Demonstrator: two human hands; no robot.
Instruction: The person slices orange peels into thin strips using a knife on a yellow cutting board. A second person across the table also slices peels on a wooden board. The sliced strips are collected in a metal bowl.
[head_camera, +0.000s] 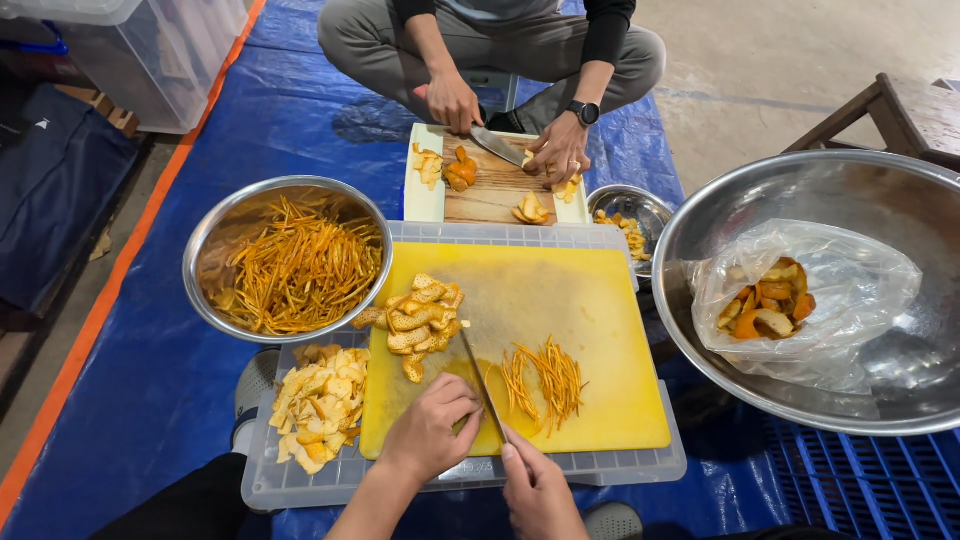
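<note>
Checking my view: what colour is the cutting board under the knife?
Yellow cutting board, clearest in the head view.

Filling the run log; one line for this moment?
left hand: presses peel | right hand: holds knife | yellow board: cut strips

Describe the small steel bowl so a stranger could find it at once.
Start at the yellow cutting board in the middle. Just past its far right corner, beside the wooden board, sits the small steel bowl. It holds a few peel pieces and is far smaller than the other two steel bowls.

My left hand (430, 430) curls knuckles-up, fingers tucked under, forearm angling in from below. My right hand (540, 492) sits just beside it, closed in a grip, index finger extended forward.
</note>
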